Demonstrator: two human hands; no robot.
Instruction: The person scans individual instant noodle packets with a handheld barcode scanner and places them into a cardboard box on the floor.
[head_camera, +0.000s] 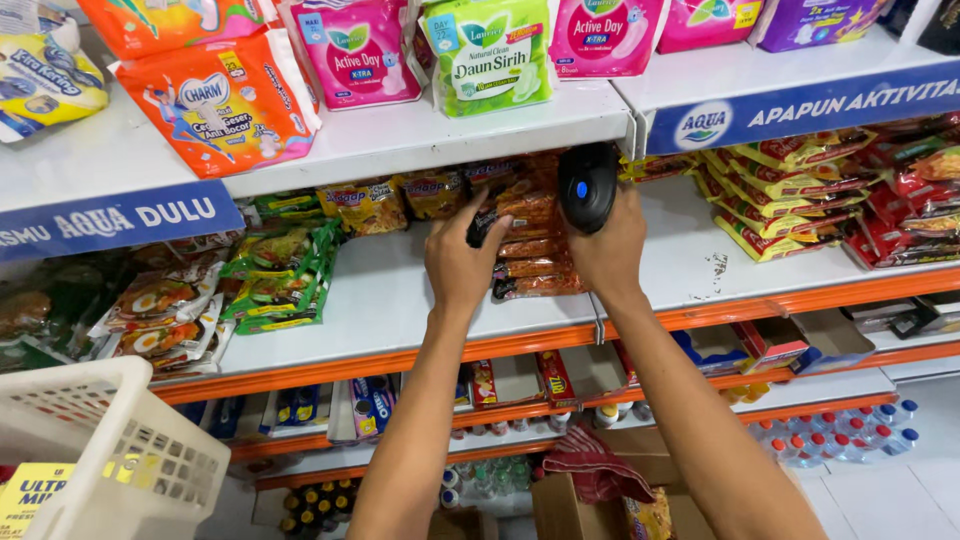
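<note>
A stack of flat, glossy brown-and-red noodle packets (528, 245) lies on the middle shelf (400, 300), a pale board with an orange front edge. The left hand (462, 258) rests on the stack's left side, fingers curled over the top packets and thumb spread. Just right of it, the right hand (608, 250) wraps closed around a rounded black handheld scanner (587, 185) with a small blue button, held over the stack's far right corner. Green crinkly packets (285, 275) lie further left, red-and-yellow ones (790, 195) to the right. A white perforated plastic basket (110, 450) sits near left.
</note>
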